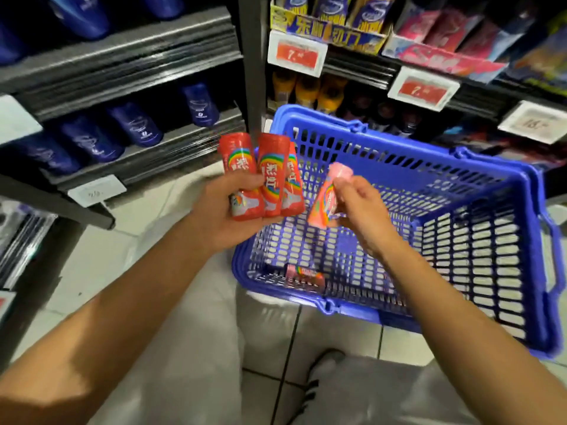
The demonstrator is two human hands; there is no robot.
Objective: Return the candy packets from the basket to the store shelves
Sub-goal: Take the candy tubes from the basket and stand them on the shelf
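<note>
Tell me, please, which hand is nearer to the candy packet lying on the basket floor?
Right. The right hand, holding a pink packet, hovers above the lying packet; the left hand is outside the basket.

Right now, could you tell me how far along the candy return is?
Nothing looks shelved yet. The left hand holds three red candy tubes, the right hand a pink tube. One packet is left in the basket.
</note>
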